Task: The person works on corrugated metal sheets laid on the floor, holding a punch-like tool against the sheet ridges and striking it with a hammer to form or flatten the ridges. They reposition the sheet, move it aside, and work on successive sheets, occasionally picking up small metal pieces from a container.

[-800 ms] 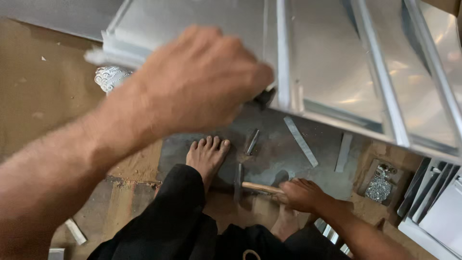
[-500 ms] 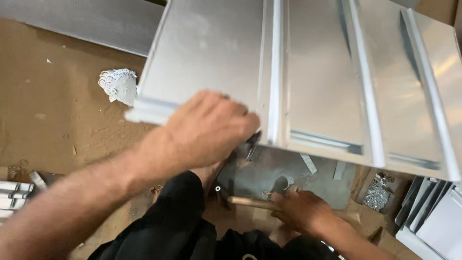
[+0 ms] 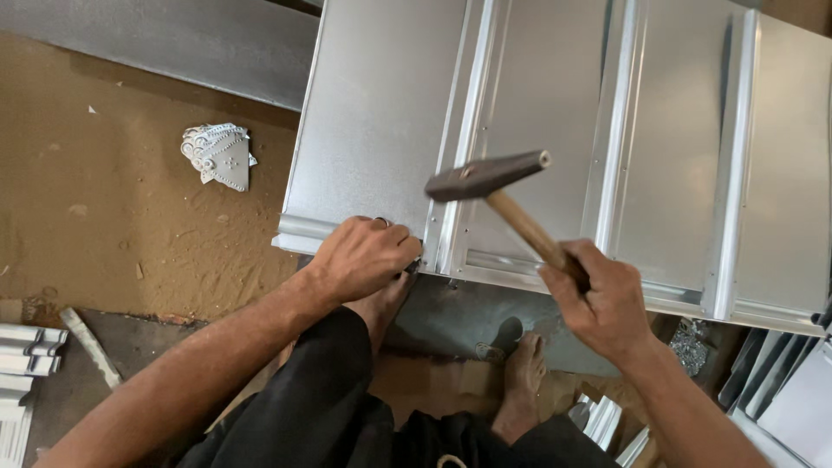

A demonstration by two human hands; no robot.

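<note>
Hammer [image 3: 487, 176] raised over a ribbed sheet-metal panel [image 3: 555, 130], its dark steel head held above the folded seam [image 3: 459, 173] that runs down the sheet. The wooden handle is gripped low in the right hand [image 3: 598, 299], fingers clenched around the shaft. The left hand [image 3: 364, 256] is pressed on the panel's near edge just left of the seam, fingers curled over something small at the lip; what is pinched there cannot be made out. A ring is seen on one finger.

The panel is propped across the worker's lap, bare feet [image 3: 520, 381] planted on the floor beneath it. A fan of small cut metal pieces [image 3: 217, 156] lies on the sandy ground to the left, well apart from the work, and stacked metal profiles [image 3: 26, 347] sit at the far left edge.

For a clean strike, the blow is best landed squarely on the seam close to the lip, with the head kept flat so the thin sheet is not dented. The bracing fingers lie near the target and are best kept back from the line of the blow; short, controlled taps would be judged safer than a full swing.
</note>
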